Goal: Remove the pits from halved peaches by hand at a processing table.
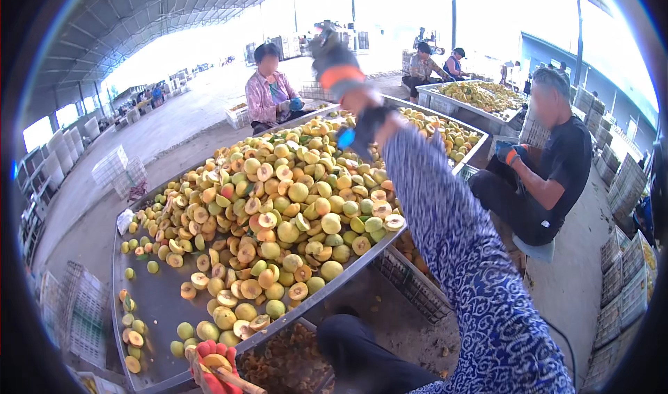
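At the bottom left is my left hand (211, 368) in a red glove. It grips a yellow peach half (216, 362) and a tool with a wooden handle (241, 381), whose working end I cannot make out. My right arm, in a blue patterned sleeve, stretches forward over the table. At its end my right hand (331, 52) is raised and motion-blurred, in a dark glove with an orange cuff; whether it holds anything is unclear. A dark device (368, 130) with a blue light sits on that wrist. Below spreads a heap of whole and halved yellow peaches (287, 201).
The heap lies on a metal-rimmed table (162, 310). Under its near edge are a crate of scraps (287, 360) and another plastic crate (412, 279). One person (548, 159) sits at the right, another (269, 89) across the table. Stacked crates (626, 284) stand far right.
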Demonstrator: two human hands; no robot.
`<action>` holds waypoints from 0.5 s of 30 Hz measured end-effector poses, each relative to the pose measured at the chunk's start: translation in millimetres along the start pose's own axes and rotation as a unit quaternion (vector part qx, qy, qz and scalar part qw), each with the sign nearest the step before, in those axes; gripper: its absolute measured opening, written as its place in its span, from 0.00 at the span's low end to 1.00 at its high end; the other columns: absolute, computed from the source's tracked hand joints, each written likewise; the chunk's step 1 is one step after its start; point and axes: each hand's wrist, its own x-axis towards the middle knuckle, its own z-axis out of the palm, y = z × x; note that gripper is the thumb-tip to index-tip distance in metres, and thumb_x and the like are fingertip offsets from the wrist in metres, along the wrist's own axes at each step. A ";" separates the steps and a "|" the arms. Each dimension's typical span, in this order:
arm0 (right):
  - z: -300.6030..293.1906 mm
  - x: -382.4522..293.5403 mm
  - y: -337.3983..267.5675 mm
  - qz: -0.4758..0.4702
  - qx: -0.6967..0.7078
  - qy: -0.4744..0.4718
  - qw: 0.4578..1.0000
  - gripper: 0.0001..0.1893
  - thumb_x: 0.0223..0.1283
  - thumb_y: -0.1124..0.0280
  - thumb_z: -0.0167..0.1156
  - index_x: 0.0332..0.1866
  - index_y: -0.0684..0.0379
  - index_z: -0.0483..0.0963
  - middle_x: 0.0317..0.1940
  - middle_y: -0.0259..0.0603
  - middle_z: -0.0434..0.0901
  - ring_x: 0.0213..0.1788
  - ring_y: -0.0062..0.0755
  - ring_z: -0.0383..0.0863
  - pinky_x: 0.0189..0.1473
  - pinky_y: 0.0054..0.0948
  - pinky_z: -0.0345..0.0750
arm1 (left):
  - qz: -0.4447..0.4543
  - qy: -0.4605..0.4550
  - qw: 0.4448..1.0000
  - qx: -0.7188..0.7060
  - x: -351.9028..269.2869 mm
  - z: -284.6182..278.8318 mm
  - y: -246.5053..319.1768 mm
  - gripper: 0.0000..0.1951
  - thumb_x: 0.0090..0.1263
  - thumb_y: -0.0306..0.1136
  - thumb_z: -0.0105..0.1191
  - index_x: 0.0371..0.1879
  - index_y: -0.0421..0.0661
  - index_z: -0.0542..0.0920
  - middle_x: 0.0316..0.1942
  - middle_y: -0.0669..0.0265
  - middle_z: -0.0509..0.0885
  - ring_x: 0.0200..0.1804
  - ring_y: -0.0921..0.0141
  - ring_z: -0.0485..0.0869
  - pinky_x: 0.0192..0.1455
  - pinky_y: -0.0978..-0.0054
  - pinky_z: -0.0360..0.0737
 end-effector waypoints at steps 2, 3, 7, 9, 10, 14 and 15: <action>-17.9 7.4 4.7 0.053 -0.102 -0.058 0.992 0.29 0.71 0.54 0.54 0.72 0.56 0.64 0.32 0.49 0.85 0.25 0.38 0.85 0.26 0.41 0.82 | 0.045 -0.004 0.996 0.075 -6.9 28.4 -14.5 0.19 0.79 0.51 0.51 0.58 0.52 0.82 0.57 0.66 0.86 0.54 0.64 0.87 0.54 0.56 0.89; -2.2 -6.2 -5.2 -0.002 -0.095 -0.117 0.989 0.28 0.72 0.54 0.53 0.72 0.57 0.65 0.34 0.50 0.85 0.25 0.39 0.85 0.26 0.41 0.82 | 0.060 0.008 0.994 0.086 -10.5 32.3 1.1 0.19 0.79 0.51 0.51 0.58 0.52 0.82 0.57 0.66 0.86 0.54 0.64 0.87 0.54 0.56 0.89; 26.9 -127.9 -38.4 -0.093 -0.008 -0.509 0.856 0.23 0.73 0.51 0.54 0.62 0.56 0.76 0.39 0.43 0.87 0.32 0.32 0.88 0.32 0.34 0.87 | 0.012 0.111 0.992 0.061 -22.5 54.1 11.0 0.18 0.79 0.52 0.51 0.53 0.52 0.83 0.51 0.67 0.88 0.50 0.64 0.88 0.51 0.56 0.90; 6.9 -151.9 -71.9 0.098 -0.103 -0.613 0.777 0.22 0.67 0.64 0.63 0.65 0.55 0.76 0.48 0.36 0.88 0.48 0.35 0.87 0.53 0.31 0.85 | -0.005 0.115 0.992 0.056 -29.1 88.4 6.1 0.17 0.79 0.52 0.52 0.49 0.51 0.84 0.47 0.68 0.88 0.47 0.65 0.88 0.49 0.56 0.90; 5.4 -147.4 -66.2 0.107 -0.049 -0.593 0.797 0.21 0.66 0.62 0.64 0.63 0.55 0.77 0.47 0.37 0.88 0.47 0.35 0.87 0.49 0.32 0.86 | -0.013 0.119 0.991 0.056 -32.4 97.3 4.7 0.17 0.78 0.52 0.53 0.47 0.51 0.84 0.45 0.69 0.88 0.46 0.65 0.88 0.48 0.55 0.90; -27.9 -41.7 -27.7 -0.132 0.069 -0.317 0.936 0.22 0.71 0.61 0.57 0.68 0.54 0.72 0.52 0.39 0.83 0.44 0.31 0.87 0.42 0.34 0.87 | -0.021 0.101 0.993 0.060 -38.1 104.4 -5.8 0.17 0.77 0.52 0.54 0.48 0.52 0.84 0.49 0.69 0.87 0.48 0.66 0.87 0.49 0.56 0.89; -49.1 -10.9 -42.1 -0.289 -0.052 -0.188 0.937 0.19 0.69 0.71 0.55 0.65 0.56 0.75 0.51 0.41 0.83 0.42 0.32 0.87 0.42 0.35 0.87 | -0.016 0.107 0.992 0.062 -42.1 108.5 -6.1 0.17 0.77 0.52 0.54 0.48 0.52 0.84 0.49 0.69 0.87 0.48 0.66 0.87 0.49 0.56 0.89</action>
